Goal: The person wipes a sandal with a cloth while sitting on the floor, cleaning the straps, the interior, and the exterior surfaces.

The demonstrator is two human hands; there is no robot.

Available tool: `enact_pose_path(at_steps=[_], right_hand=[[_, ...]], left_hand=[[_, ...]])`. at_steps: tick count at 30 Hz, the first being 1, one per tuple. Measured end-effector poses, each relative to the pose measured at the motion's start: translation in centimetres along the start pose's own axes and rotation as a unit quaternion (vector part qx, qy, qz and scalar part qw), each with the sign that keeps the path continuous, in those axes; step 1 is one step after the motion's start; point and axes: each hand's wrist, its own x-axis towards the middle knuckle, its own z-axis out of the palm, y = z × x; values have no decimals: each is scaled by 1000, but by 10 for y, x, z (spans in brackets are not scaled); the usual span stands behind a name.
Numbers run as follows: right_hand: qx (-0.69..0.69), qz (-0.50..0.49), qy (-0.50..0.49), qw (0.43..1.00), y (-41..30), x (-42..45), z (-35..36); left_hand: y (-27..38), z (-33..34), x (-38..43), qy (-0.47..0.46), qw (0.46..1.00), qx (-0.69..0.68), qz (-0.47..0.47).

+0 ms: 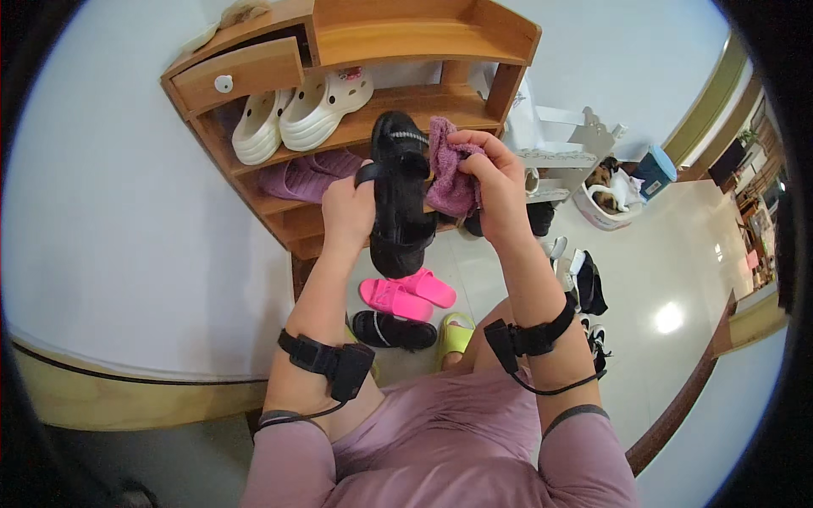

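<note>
My left hand (349, 209) grips a black shoe (397, 216) by its left side, with a strap looped near the fingers. The shoe has a light decorated band across its upper end and is held up in front of the wooden shoe rack. To its right, my right hand (498, 171) pinches a bunched purple cloth (452, 178), close beside the shoe; whether they touch I cannot tell. Below on the floor lie pink slides (406, 293) and another black shoe (394, 330) with a similar light band.
The wooden rack (425, 38) holds white clogs (317, 117) and purple slippers (311, 178); its drawer (238, 70) sticks out. Cats (616, 190) lie in a white basin (600, 216) near a blue bin (654, 171). More shoes (589, 282) stand at right beside a white rack (559, 159).
</note>
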Motion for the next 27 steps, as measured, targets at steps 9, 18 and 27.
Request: enact_pose_path(at_steps=[9, 18, 27], right_hand=[[-363, -70, -93, 924, 43, -2, -3], [-588, -42, -52, 806, 47, 14, -30], [-639, -159, 26, 753, 51, 18, -35]], left_hand=[[12, 6, -4, 68, 950, 287, 102], [6, 2, 6, -108, 982, 106, 115], [20, 26, -19, -211, 872, 275, 346]])
